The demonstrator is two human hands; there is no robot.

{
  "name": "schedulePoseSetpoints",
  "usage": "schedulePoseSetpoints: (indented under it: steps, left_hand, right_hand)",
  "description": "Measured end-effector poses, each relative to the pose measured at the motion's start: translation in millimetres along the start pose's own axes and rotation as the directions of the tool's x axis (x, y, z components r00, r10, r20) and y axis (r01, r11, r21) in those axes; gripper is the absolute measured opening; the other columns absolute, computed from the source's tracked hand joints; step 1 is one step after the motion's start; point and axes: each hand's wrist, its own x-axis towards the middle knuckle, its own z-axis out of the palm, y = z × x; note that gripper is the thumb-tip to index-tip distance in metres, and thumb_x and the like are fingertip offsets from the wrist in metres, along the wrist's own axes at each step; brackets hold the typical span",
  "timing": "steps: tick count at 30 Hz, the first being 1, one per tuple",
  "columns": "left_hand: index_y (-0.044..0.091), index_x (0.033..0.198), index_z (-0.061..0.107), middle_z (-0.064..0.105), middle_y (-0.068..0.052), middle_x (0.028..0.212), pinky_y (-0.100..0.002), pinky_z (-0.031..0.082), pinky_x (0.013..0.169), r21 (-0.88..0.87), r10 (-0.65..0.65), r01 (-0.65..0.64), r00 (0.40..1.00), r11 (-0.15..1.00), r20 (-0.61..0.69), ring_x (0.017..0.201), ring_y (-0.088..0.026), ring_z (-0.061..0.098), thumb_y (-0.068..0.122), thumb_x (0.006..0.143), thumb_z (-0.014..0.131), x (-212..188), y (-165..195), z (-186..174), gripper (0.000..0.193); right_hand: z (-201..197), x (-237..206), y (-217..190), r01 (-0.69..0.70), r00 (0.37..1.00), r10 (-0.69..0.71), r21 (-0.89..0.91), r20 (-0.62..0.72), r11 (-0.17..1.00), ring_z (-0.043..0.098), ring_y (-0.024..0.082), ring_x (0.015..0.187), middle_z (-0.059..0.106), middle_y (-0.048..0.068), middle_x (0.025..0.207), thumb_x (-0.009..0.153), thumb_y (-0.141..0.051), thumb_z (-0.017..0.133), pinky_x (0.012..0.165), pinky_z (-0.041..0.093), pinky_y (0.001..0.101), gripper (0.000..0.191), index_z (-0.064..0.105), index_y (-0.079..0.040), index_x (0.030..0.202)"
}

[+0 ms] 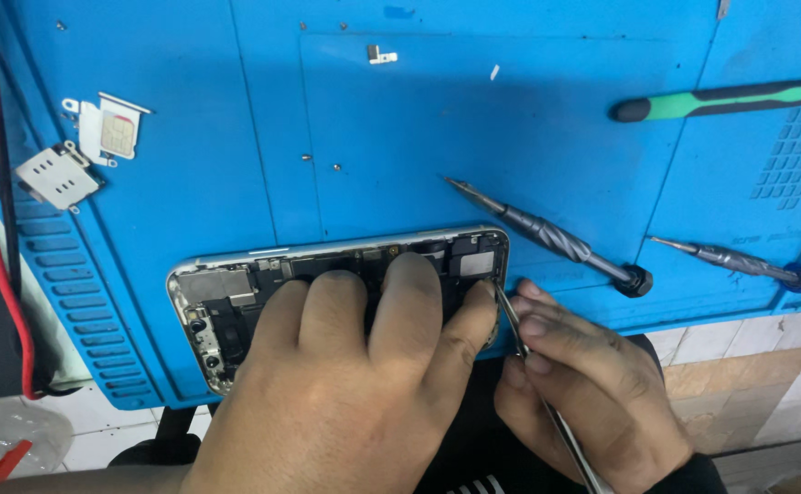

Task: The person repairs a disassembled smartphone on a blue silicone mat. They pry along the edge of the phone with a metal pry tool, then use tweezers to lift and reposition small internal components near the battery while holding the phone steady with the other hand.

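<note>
An opened phone (236, 297), its back off and its insides showing, lies at the near edge of the blue mat (190, 137) on the table. The left hand (345, 384) lies flat across it, fingers spread, pressing it down. At four o'clock from the phone, the right hand (583, 384) pinches metal tweezers (510, 320), tip at the phone's right end. Two grey screwdrivers (547, 233) lie at two o'clock.
</note>
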Motion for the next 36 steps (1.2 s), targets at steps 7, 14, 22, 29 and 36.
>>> schedulePoseSetpoints:
  steps: [7, 14, 22, 29, 36]
  left_hand:
    - [0.007, 0.134, 0.069, 0.053, -0.017, 0.108, -0.038, 0.055, 0.061, -0.036, 0.024, -0.025, 1.0, 0.999, -0.01, 0.074, -0.027, 0.054, 0.021, 0.095, 0.064, 0.5, -2.1, -2.3, 0.042]
    - [0.001, 0.132, 0.069, 0.054, -0.018, 0.102, -0.036, 0.056, 0.057, 0.033, 0.083, -0.082, 0.996, 0.996, -0.013, 0.066, -0.023, 0.054, 0.021, 0.097, 0.061, 2.8, -3.8, -5.9, 0.042]
    - [0.0, 0.132, 0.069, 0.055, -0.018, 0.098, -0.036, 0.056, 0.051, 0.13, 0.1, -0.105, 0.994, 0.986, 0.046, 0.059, -0.021, 0.055, 0.02, 0.096, 0.059, 6.7, -1.7, -9.0, 0.043]
    - [0.003, 0.133, 0.068, 0.055, -0.017, 0.099, -0.036, 0.056, 0.051, 0.091, 0.081, -0.088, 0.994, 0.992, 0.079, 0.059, -0.021, 0.056, 0.023, 0.09, 0.06, 7.9, -0.9, -9.9, 0.048]
    - [0.004, 0.135, 0.067, 0.052, -0.016, 0.095, -0.037, 0.055, 0.048, 0.059, 0.054, -0.061, 0.991, 0.996, 0.119, 0.056, -0.022, 0.054, 0.02, 0.09, 0.062, 7.5, 1.7, -7.8, 0.048]
  right_hand:
    - [13.1, 0.3, 6.1, 0.161, 0.983, -0.163, -0.028, -0.088, 0.986, 0.071, 0.038, 0.113, 0.061, 0.02, 0.117, 0.082, 0.008, 0.079, 0.097, 0.058, 0.0461, 0.025, 0.061, 0.007, 0.099]
    - [18.7, -4.6, 14.2, 0.251, 0.96, -0.249, 0.002, -0.124, 0.968, 0.072, 0.039, 0.111, 0.061, 0.022, 0.115, 0.084, 0.008, 0.077, 0.095, 0.059, 0.0473, 0.024, 0.058, 0.007, 0.098]
    - [15.8, -0.6, 11.1, 0.225, 0.967, -0.222, 0.006, -0.128, 0.974, 0.073, 0.038, 0.106, 0.062, 0.022, 0.113, 0.084, 0.005, 0.08, 0.094, 0.059, 0.047, 0.027, 0.057, 0.007, 0.098]
    - [11.9, 3.2, 11.2, 0.224, 0.969, -0.22, 0.023, -0.115, 0.974, 0.073, 0.04, 0.107, 0.061, 0.025, 0.113, 0.083, 0.002, 0.081, 0.094, 0.059, 0.046, 0.028, 0.057, 0.008, 0.097]
    - [13.7, -3.6, 2.7, 0.083, 0.988, -0.063, 0.137, -0.144, 0.987, 0.073, 0.036, 0.108, 0.06, 0.024, 0.112, 0.087, 0.001, 0.075, 0.098, 0.058, 0.0473, 0.02, 0.058, 0.009, 0.093]
